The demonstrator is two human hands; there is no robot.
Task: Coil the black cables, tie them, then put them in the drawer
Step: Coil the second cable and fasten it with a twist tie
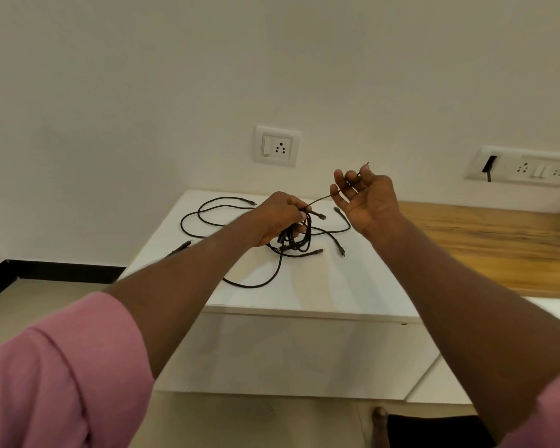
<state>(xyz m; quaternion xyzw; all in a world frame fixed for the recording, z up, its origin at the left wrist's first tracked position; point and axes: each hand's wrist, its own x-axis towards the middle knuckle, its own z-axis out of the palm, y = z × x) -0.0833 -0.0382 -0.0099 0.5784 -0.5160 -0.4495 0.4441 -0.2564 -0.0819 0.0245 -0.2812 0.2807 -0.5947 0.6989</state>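
My left hand [280, 218] grips a coiled bundle of black cable [296, 239] just above the white cabinet top [337, 286]. A thin black tie [320, 199] runs taut from the bundle up to my right hand [364, 197], which pinches its far end between thumb and fingers, palm facing me. More black cables [207, 218] lie in loose loops on the cabinet top, left of and behind the bundle, with several plug ends scattered around. The white drawer front [288, 350] below the top looks closed.
A wooden counter [485, 247] adjoins the cabinet on the right. A wall socket [277, 146] sits behind the cabinet and a switch panel [524, 171] at the right. Floor with black skirting [29, 270] lies to the left. My foot [380, 425] shows below.
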